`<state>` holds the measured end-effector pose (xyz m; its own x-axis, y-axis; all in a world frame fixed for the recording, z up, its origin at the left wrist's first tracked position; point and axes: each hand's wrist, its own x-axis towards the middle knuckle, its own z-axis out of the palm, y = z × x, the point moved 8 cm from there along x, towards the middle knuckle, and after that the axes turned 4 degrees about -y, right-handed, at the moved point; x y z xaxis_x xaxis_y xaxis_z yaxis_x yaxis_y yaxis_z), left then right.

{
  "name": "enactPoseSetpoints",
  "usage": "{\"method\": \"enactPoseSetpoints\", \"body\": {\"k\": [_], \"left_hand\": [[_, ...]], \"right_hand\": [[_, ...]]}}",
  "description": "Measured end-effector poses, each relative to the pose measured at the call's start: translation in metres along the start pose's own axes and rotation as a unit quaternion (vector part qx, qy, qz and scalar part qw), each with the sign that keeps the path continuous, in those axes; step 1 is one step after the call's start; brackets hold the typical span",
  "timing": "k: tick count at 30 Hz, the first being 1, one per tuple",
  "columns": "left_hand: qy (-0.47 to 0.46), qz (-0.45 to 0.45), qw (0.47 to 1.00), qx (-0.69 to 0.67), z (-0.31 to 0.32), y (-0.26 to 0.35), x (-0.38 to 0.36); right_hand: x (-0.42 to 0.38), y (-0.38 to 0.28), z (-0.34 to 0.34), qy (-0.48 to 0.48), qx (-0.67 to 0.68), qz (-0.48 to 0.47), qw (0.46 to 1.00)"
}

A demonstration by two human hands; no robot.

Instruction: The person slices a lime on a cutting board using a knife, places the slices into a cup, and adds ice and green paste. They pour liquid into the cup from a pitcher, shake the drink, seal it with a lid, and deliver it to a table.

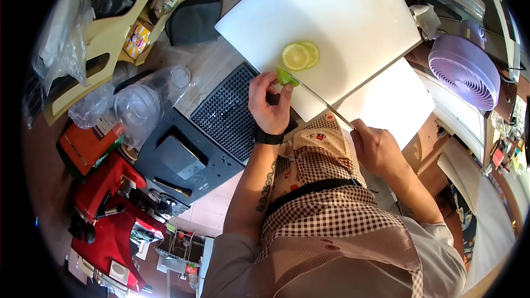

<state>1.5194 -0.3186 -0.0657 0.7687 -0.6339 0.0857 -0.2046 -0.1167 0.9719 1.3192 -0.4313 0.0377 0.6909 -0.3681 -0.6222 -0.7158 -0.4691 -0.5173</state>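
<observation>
On the large white board [353,16], two round citrus slices [296,56] lie overlapping. Just below them, near the board's front edge, my left hand [269,103] grips a green citrus piece [285,77] between thumb and fingers. My right hand [377,147] is closed around the handle of a long knife [320,99], whose blade reaches up and left to the green piece. The tip of the blade is at the fruit. My right palm and most of the knife handle are hidden by my fingers.
A black perforated mat [227,111] lies left of my left hand. Further left are clear plastic cups [135,107] and a red machine [113,209]. A purple fan [465,72] stands at the right. A dark folded pouch [193,20] sits beyond the board's left edge.
</observation>
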Motion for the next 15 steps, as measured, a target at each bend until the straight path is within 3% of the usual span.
{"method": "enactPoseSetpoints", "body": {"k": [15], "left_hand": [[-0.006,-0.015,1.000,-0.015,-0.0004,-0.0018,0.0000]], "right_hand": [[-0.0016,-0.0028,0.0047,-0.015,0.000,0.014,1.000]]}}
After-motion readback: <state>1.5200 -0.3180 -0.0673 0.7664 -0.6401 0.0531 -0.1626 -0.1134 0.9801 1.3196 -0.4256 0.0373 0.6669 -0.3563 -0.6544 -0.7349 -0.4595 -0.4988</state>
